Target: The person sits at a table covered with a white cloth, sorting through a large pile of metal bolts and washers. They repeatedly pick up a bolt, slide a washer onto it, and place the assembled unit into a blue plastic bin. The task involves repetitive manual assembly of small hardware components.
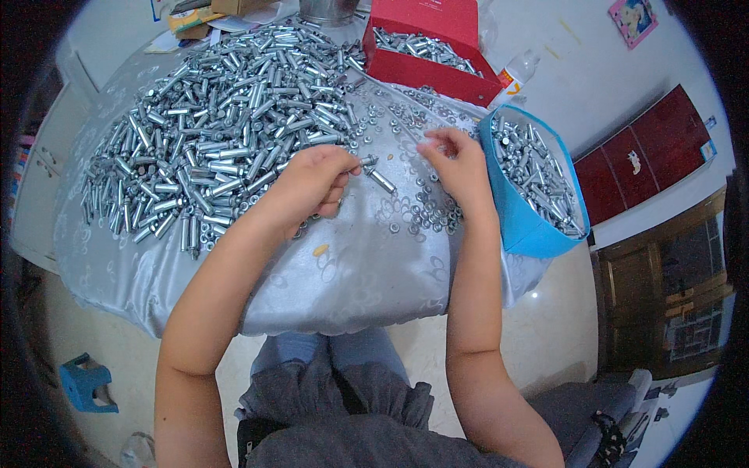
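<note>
My left hand [312, 183] is closed, thumb and index finger pinching the end of a silver expansion bolt [367, 161] at the right edge of a big heap. Just below those fingertips a second expansion bolt [381, 182] lies slanted on the cloth. My right hand [459, 165] hovers over scattered small nuts [425, 210], its fingers curled and thumb near the index finger. Whatever is between them is too small to make out. The heap of expansion bolts [234, 117] covers the left and far part of the table.
A blue bin [538, 234] full of bolts stands by my right forearm. Behind it are a red box [429, 76] holding more bolts, a plastic bottle [516, 76] and a metal bucket [328, 11]. A shiny silver cloth [343, 288] covers the table. A blue stool [87, 384] stands at left.
</note>
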Tool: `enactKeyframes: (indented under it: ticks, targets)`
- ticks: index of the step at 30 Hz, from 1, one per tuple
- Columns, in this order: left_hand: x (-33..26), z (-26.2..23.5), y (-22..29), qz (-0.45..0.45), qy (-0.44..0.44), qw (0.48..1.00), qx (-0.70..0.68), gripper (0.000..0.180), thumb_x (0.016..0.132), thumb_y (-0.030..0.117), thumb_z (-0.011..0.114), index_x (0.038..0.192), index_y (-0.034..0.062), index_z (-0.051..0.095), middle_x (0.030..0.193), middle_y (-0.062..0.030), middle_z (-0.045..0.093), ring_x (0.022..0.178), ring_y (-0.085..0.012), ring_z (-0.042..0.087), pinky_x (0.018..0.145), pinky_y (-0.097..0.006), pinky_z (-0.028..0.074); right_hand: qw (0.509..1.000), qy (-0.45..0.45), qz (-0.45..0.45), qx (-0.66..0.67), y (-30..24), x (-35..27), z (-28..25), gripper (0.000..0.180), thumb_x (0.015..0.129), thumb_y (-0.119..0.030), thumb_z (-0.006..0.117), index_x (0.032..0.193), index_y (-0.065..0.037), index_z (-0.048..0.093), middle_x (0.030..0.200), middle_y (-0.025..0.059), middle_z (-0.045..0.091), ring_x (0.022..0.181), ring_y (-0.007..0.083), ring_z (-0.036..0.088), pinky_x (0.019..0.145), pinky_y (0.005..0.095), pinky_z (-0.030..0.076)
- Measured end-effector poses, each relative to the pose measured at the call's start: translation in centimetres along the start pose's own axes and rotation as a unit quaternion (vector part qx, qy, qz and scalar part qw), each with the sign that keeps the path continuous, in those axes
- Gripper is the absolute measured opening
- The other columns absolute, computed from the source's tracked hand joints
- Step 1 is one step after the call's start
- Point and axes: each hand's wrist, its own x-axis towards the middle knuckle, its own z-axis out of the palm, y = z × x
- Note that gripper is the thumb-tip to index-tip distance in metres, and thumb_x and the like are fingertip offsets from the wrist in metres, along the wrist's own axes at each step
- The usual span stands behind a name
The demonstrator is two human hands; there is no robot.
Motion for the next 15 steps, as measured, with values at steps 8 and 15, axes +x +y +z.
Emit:
enactKeyframes:
  ticks: [8, 15]
  targets:
    - [0.0, 0.3, -0.2, 0.001, 0.024, 0.999, 0.022, 0.018, 0.081, 0.024, 0.048, 0.079, 0.0062, 0.050, 0.055, 0.0062, 0.030, 0.043, -0.0034, 0.023, 0.037, -0.021, 0.018, 0.969, -0.199, 0.114, -0.096, 2.7, -1.3, -2.4, 0.020, 0.058, -0.011, 0.069, 0.077, -0.004, 0.064, 0.070, 0.0101, 0.061, 0.066, 0.0203, 0.058, 0.061, 0.0300, 0.045]
    - [0.2, 0.3, -0.3, 0.009, 0.016, 1.000, 0.025, 0.019, 0.081, 0.025, 0.049, 0.081, 0.0065, 0.050, 0.055, 0.0065, 0.030, 0.043, -0.0040, 0.024, 0.038, -0.021, 0.019, 0.955, -0.250, 0.092, -0.127, 2.3, -1.5, -2.9, 0.018, 0.062, -0.004, 0.068, 0.078, -0.001, 0.061, 0.063, 0.0013, 0.055, 0.059, 0.0093, 0.050, 0.055, 0.0237, 0.041]
